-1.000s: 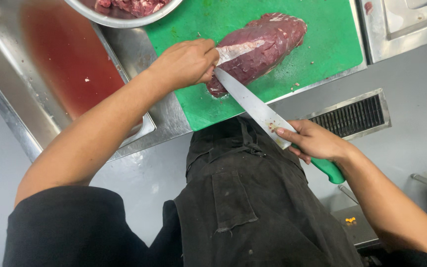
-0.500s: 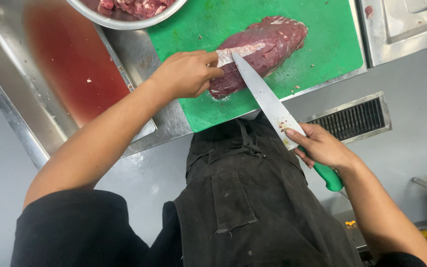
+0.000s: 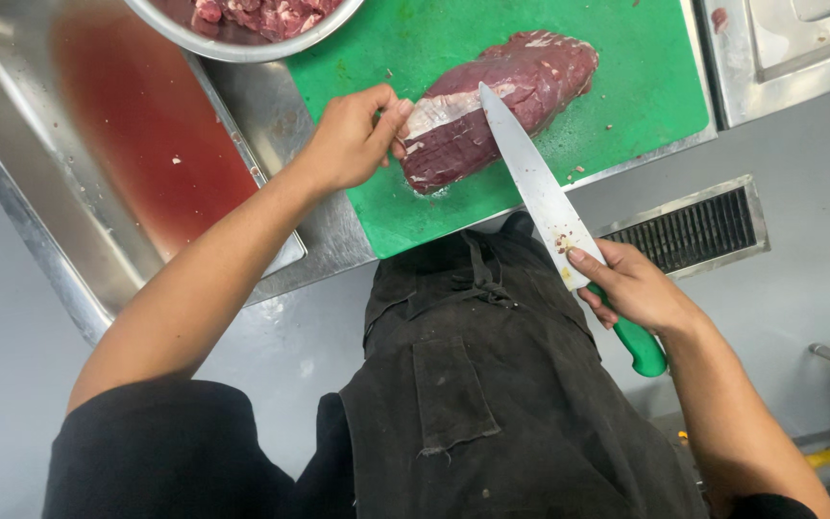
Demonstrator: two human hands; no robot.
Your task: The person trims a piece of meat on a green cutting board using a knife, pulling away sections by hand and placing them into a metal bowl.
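A large dark red cut of raw meat [image 3: 521,86] lies on a green cutting board [image 3: 646,86]. My left hand [image 3: 353,135] rests its fingertips against the near end of the meat, where a pale strip of membrane shows. My right hand [image 3: 631,288] grips the green handle of a long knife [image 3: 530,178]. The blade slants up across the board and its tip lies on top of the meat, near the middle.
A steel bowl [image 3: 232,43] with several red meat pieces sits at the top left. A steel tray [image 3: 146,135] holding red liquid lies left of the board. A floor grate [image 3: 694,226] and a steel counter edge [image 3: 790,48] are at right.
The knife has swung rightward, its tip moving from the near end of the meat toward the middle. My left hand has slid back so only its fingertips touch the meat's end.
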